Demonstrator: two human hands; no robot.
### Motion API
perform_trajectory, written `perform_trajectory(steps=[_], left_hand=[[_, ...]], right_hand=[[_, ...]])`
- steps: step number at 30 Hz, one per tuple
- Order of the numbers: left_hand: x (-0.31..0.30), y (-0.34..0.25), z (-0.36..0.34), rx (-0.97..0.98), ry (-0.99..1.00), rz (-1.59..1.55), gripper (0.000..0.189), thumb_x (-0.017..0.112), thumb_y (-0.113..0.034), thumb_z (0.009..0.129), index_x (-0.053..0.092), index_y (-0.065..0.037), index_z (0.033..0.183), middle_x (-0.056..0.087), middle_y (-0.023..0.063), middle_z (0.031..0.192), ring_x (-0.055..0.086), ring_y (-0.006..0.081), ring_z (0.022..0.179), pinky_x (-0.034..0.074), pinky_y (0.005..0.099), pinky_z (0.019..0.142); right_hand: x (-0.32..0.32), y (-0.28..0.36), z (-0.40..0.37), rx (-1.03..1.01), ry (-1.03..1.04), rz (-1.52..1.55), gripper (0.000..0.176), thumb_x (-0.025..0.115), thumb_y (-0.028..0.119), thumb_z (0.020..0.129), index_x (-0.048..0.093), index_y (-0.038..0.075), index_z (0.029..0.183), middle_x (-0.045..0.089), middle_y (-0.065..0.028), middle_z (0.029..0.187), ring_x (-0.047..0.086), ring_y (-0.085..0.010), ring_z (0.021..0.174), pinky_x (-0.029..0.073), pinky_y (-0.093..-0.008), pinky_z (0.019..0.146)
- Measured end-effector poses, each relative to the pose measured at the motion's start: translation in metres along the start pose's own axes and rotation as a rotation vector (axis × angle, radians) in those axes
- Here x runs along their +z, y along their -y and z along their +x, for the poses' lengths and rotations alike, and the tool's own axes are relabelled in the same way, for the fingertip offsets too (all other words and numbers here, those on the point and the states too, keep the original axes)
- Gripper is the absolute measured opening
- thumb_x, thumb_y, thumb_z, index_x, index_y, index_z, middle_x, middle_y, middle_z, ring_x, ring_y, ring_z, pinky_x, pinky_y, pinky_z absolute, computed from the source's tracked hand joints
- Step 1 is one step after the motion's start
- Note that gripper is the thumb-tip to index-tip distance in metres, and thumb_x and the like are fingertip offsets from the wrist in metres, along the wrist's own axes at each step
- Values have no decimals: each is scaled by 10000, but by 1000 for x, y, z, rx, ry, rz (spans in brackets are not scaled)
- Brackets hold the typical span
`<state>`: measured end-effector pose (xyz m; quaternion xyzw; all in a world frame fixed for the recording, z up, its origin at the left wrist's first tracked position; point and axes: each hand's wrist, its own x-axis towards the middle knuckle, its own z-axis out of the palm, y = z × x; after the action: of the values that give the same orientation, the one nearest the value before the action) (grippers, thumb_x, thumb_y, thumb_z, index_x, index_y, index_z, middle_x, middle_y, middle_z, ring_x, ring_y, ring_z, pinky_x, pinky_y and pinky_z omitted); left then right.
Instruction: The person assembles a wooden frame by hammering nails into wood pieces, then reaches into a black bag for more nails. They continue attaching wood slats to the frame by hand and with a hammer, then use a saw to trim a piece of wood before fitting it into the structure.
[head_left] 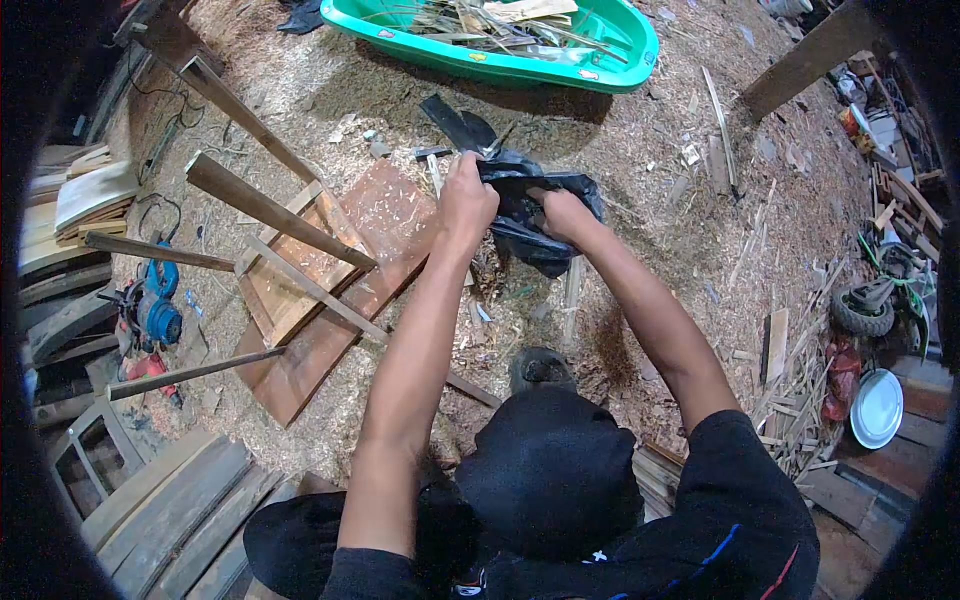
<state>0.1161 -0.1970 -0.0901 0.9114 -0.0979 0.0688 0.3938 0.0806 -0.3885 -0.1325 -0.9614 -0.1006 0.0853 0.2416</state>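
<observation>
A crumpled black plastic bag point(540, 248) hangs just above the shavings-covered ground in front of me, its mouth facing up. My left hand point(468, 200) is closed on the bag's left edge. At the bag's opening is my right hand point(568, 216), its fingers reaching inside, where the dark plastic hides them. What lies in the bag cannot be made out. Beyond my left hand, a flat black piece point(445, 122) rests on the ground close to the bag.
A green plastic tub point(480, 66) holding wood scraps stands ahead. To the left, an upturned wooden stool point(300, 262) lies on a reddish-brown board point(290, 388), legs sticking up. Farther left is a blue power tool point(160, 305). A post point(810, 62) and white basin point(877, 408) are right.
</observation>
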Motion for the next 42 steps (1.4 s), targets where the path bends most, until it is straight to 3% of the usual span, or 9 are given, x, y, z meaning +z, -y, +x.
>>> perform_trajectory(steps=[5, 11, 15, 23, 29, 36, 39, 40, 42], left_hand=[[0, 3, -5, -62, 77, 34, 392, 582, -15, 722, 561, -34, 1113, 625, 268, 1007, 599, 439, 981, 480, 480, 874], [3, 7, -9, -77, 86, 47, 386, 594, -56, 724, 578, -40, 1109, 647, 265, 982, 614, 436, 963, 485, 481, 864], [-5, 5, -11, -93, 106, 29, 372, 596, -68, 710, 606, -33, 1080, 657, 252, 950, 625, 424, 939, 488, 469, 853], [-13, -13, -3, -143, 182, 23, 398, 567, -35, 687, 609, -34, 1083, 662, 244, 972, 625, 415, 961, 488, 462, 857], [-10, -14, 1, -136, 151, -16, 399, 546, -23, 677, 625, -35, 1068, 672, 246, 972, 633, 412, 967, 491, 443, 862], [-13, -5, 1, -153, 70, -25, 390, 537, -9, 672, 626, -32, 1051, 678, 237, 950, 639, 408, 946, 496, 438, 829], [-14, -4, 0, -147, 75, -17, 391, 539, -12, 667, 626, -35, 1048, 673, 245, 943, 638, 413, 930, 495, 447, 813], [-13, -4, -1, -137, 70, -9, 392, 540, -13, 666, 626, -37, 1048, 671, 247, 942, 637, 414, 930, 495, 450, 814], [-14, -8, -2, -134, 66, 0, 392, 541, -16, 652, 630, -28, 1034, 672, 254, 920, 641, 418, 913, 495, 464, 814]], right_hand=[[6, -15, 5, -27, 59, -18, 514, 731, 174, 764, 587, 39, 1239, 655, -254, 1071, 628, -401, 1012, 504, -456, 893], [13, -20, 5, -31, 35, 6, 405, 709, 160, 779, 653, 33, 1159, 664, -241, 1067, 646, -382, 981, 510, -443, 882], [-13, -14, 13, 120, 39, 115, 353, 750, 212, 766, 693, 26, 1059, 673, -242, 997, 654, -391, 915, 516, -437, 820], [-21, -40, 33, 173, -6, 247, 333, 767, 247, 766, 715, 36, 1017, 700, -213, 932, 674, -364, 865, 515, -424, 798], [-40, -24, 23, 239, 24, 356, 320, 759, 221, 781, 712, 52, 1049, 717, -177, 902, 675, -295, 808, 512, -392, 778], [-13, -42, 26, 268, 8, 695, 279, 722, 196, 828, 708, -32, 986, 696, -137, 790, 655, -162, 691, 506, -349, 652], [-18, -35, 19, 263, -89, 549, 256, 718, 184, 821, 712, -13, 984, 709, -133, 808, 661, -181, 726, 509, -355, 680], [-19, -31, 15, 170, -145, 526, 261, 705, 173, 816, 703, 3, 1013, 722, -169, 861, 692, -268, 793, 517, -378, 727], [-23, -28, 13, 210, -146, 354, 280, 699, 166, 809, 694, 13, 1044, 714, -197, 923, 686, -322, 877, 515, -389, 774]])
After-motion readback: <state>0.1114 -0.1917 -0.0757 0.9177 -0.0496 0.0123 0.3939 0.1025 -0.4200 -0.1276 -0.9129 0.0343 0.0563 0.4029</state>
